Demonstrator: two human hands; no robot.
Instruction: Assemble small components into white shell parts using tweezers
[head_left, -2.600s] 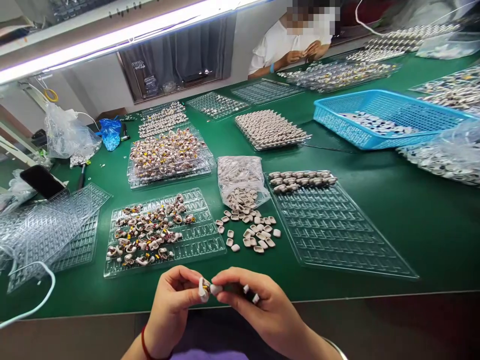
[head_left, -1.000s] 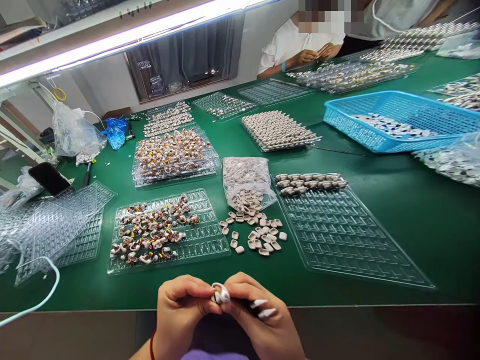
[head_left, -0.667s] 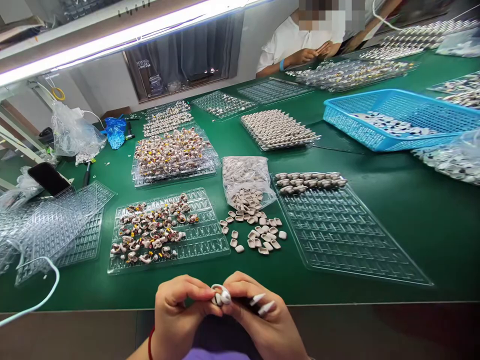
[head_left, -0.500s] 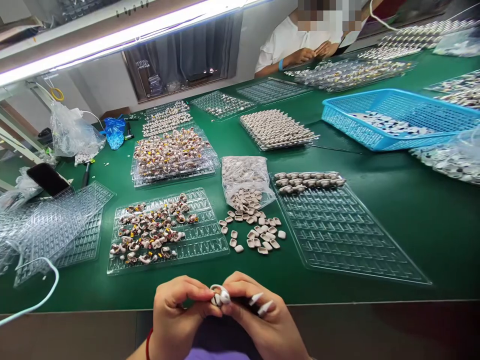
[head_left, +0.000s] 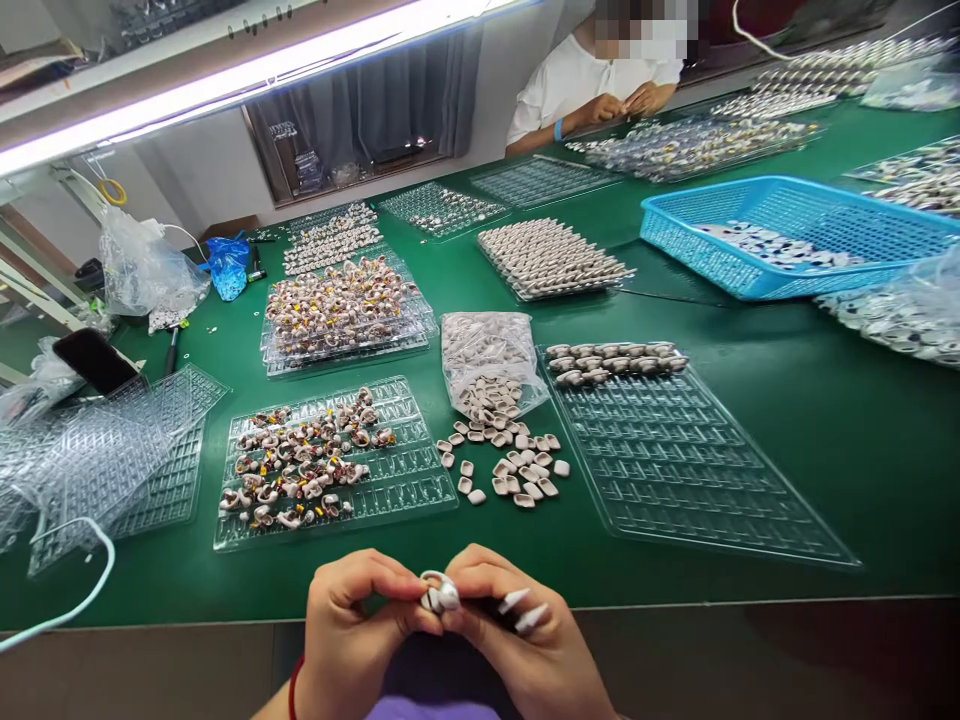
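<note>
A small whitish earbud housing with a curved loop (head_left: 441, 592) is pinched between my two hands above the table's front edge. My left hand (head_left: 360, 625) grips its left side with thumb and forefinger. My right hand (head_left: 517, 620) is closed on its right side, thumb and forefinger pressed against it. Two white pointed shapes (head_left: 523, 610) show by the right hand's curled fingers; what they are I cannot make out. Beyond my hands, loose beige oval caps (head_left: 525, 478) lie before an open plastic bag (head_left: 491, 345). A clear tray (head_left: 409, 490) holds looped parts with orange and dark bits.
At right lies a clear slotted tray (head_left: 697, 470) with beige pieces along its far end. Stacked filled trays (head_left: 341, 310) and a tray of beige pieces (head_left: 551, 258) stand farther back. A blue basket (head_left: 750, 285) is at right, a phone (head_left: 101, 360) at left. A co-worker (head_left: 577, 90) sits opposite.
The looped earbud housing has turned very slightly between my fingers. Both hands keep the same pinch. The co-worker's raised arm at upper right has gone out of view.
</note>
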